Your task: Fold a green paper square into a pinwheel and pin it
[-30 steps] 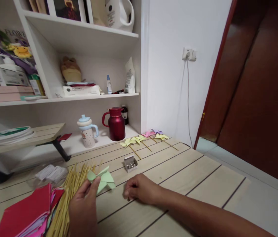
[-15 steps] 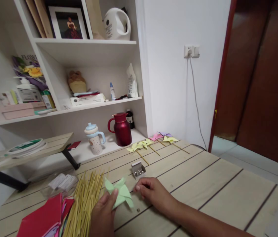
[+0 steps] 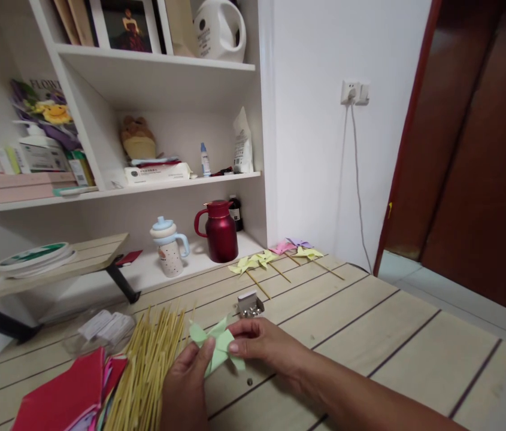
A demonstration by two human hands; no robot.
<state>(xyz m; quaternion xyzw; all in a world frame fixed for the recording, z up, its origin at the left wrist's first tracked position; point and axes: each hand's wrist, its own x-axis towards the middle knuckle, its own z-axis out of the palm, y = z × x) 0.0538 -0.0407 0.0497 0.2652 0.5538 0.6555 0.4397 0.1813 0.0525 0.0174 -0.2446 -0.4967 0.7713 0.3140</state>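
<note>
A light green paper pinwheel (image 3: 221,342) with folded blades is held above the slatted table. My left hand (image 3: 190,377) grips its left side, thumb on top near the centre. The fingers of my right hand (image 3: 259,342) are pinched on its right side. Just behind sits a small open box (image 3: 249,304) of shiny metal pieces. A small dark metal piece (image 3: 250,382) lies on the table right of my left hand. Thin yellow sticks (image 3: 147,365) lie in a bundle to the left.
Red folded paper (image 3: 66,389) lies at the front left, with a clear plastic container (image 3: 100,329) behind it. Finished pinwheels on sticks (image 3: 264,258) lie at the table's back edge. A red jug (image 3: 221,233) and a cup (image 3: 170,251) stand on the shelf behind.
My right hand has moved left from beside the small box onto the green pinwheel and now grips it. The view has shifted slightly.
</note>
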